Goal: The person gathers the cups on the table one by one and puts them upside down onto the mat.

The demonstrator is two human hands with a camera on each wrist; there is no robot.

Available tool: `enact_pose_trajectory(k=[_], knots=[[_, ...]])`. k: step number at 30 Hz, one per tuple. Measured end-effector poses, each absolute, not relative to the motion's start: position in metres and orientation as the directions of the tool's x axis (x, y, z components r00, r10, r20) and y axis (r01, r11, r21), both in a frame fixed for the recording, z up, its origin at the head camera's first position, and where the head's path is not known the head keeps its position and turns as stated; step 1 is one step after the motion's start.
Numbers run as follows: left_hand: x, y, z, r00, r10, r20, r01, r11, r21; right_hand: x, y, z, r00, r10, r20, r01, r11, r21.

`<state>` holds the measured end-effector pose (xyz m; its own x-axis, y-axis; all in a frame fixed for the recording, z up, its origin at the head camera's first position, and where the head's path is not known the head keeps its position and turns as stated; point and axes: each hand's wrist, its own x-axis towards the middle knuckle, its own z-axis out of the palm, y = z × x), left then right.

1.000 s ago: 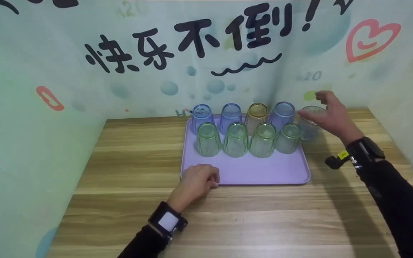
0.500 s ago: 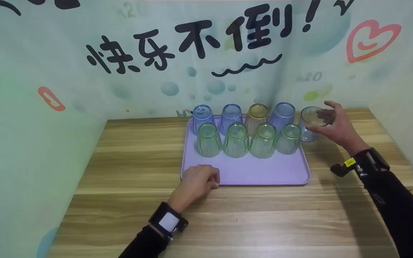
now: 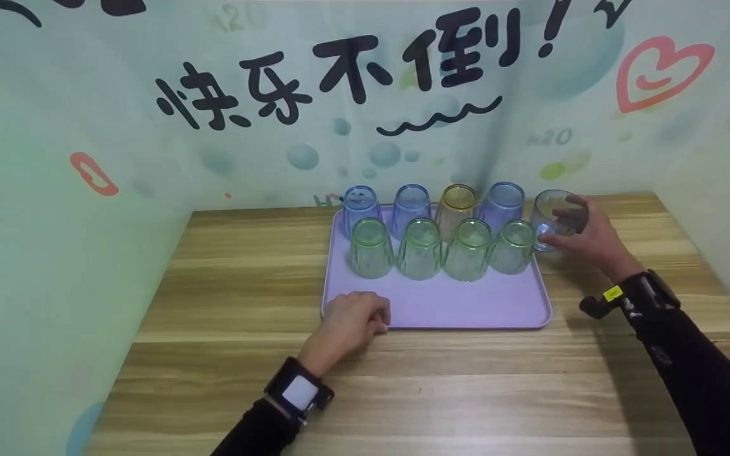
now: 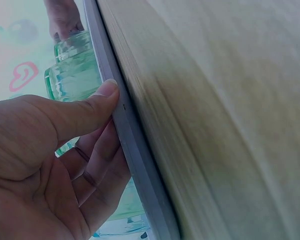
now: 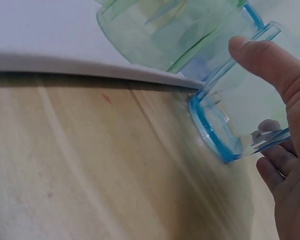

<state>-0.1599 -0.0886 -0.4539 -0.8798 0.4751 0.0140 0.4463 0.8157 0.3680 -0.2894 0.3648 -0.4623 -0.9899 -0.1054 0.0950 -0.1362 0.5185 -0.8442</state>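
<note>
A: Glass (image 3: 555, 218) first: the clear blue-tinted one stands on the bench (image 3: 403, 392) just beside the tray's far right corner, off the tray. What changed?

B: Half a second ago the right hand (image 3: 587, 240) hovered spread beside it; now its fingers (image 5: 262, 55) are curled round the glass, thumb on one side, the rest on the other. So the grasp looks made, and the glass has not left the bench.

A: And the other hand?

B: The left hand (image 3: 352, 320) has not moved. Its thumb (image 4: 97, 102) and curled fingers pinch the near rim of the lilac tray (image 3: 466, 304), steadying it.

A: What does the tray hold?

B: Two rows of four upturned glasses. Near row, four green glasses (image 3: 371, 248); far row, three blue glasses (image 3: 360, 204) and one amber glass (image 3: 457, 204). All look empty, as does the held one. The near part of the tray is bare
</note>
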Motion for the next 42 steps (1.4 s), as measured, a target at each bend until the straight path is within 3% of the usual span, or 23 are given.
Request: enact_pose_trajectory(k=[11,34,42], knots=[[-0.16,-0.089,-0.456,-0.873,0.486,0.037,0.466,0.81,0.357,-0.292,0.37,-0.481,-0.978,-0.17,0.121,-0.193,0.516,-0.835],[-0.158,-0.09,-0.455,-0.877,0.479,0.032,0.456,0.81,0.368,-0.287,0.366,-0.482,-0.988,-0.142,0.062,-0.123,0.479,-0.869],[-0.157,-0.09,-0.457,-0.86,0.5,0.105,0.504,0.796,0.336,-0.28,0.364,-0.48,-0.99,-0.122,0.063,-0.115,0.477,-0.871]])
